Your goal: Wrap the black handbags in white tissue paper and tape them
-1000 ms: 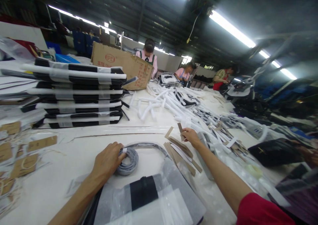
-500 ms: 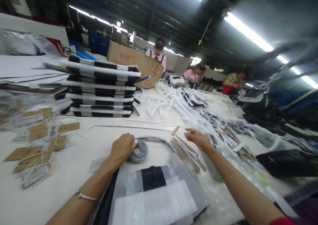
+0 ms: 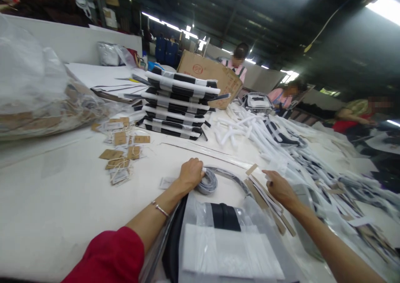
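A black bag (image 3: 224,217) wrapped in translucent plastic and white sheeting lies in front of me at the bottom. From its top a grey plastic-wrapped strap (image 3: 233,175) arches away to a coiled end (image 3: 208,182). My left hand (image 3: 191,175) is closed at the left side of this coil, gripping its edge; part of the fingers is hidden. To the right, my right hand (image 3: 281,189) hovers by some brown and white paper strips (image 3: 265,195), with the index finger stretched out, the others bent, and nothing visible in it.
Several black bags with white padding (image 3: 178,104) are stacked at the back. Brown tags (image 3: 120,154) lie at left near a large clear plastic bag (image 3: 40,91). White foam tubes (image 3: 250,127) cover the right side. A cardboard box (image 3: 206,73) and co-workers (image 3: 237,62) are beyond.
The view has swung left, so everything sits farther right in the picture. My left hand stays at the coil. My right hand's index finger now points out, with the other fingers more bent.
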Tool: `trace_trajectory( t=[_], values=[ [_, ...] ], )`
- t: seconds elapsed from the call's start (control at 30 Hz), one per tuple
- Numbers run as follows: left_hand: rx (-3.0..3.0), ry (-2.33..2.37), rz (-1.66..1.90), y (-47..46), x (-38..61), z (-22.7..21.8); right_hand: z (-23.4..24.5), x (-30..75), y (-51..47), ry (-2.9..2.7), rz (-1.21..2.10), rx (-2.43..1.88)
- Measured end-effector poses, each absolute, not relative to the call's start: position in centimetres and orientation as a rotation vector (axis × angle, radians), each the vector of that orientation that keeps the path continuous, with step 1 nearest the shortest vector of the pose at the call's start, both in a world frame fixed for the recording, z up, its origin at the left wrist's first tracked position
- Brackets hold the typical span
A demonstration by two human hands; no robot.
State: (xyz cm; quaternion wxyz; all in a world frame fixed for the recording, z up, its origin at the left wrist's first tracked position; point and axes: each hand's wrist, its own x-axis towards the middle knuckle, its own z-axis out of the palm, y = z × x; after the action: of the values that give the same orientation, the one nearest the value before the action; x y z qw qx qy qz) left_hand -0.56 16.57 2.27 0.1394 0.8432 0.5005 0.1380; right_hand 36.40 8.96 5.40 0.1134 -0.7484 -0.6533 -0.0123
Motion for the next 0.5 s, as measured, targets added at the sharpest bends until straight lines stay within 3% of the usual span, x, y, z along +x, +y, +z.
trace_trajectory(
  t=[0.13, 0.33, 0.5],
  values=[
    [2.426, 1.449, 0.39, 16.2, -0.6, 2.5, 2.4, 40.7, 9.2, -2.162, -0.253, -2.162],
    [2.419, 1.479, 0.395, 15.8, -0.7, 2.6, -2.0, 47.9, 11.3, -2.326, -0.235, -1.967],
    [2.437, 1.459, 0.367, 15.7, -0.8, 2.7, 0.9, 44.4, 9.7, -2.219, -0.24, -2.095]
  ],
)
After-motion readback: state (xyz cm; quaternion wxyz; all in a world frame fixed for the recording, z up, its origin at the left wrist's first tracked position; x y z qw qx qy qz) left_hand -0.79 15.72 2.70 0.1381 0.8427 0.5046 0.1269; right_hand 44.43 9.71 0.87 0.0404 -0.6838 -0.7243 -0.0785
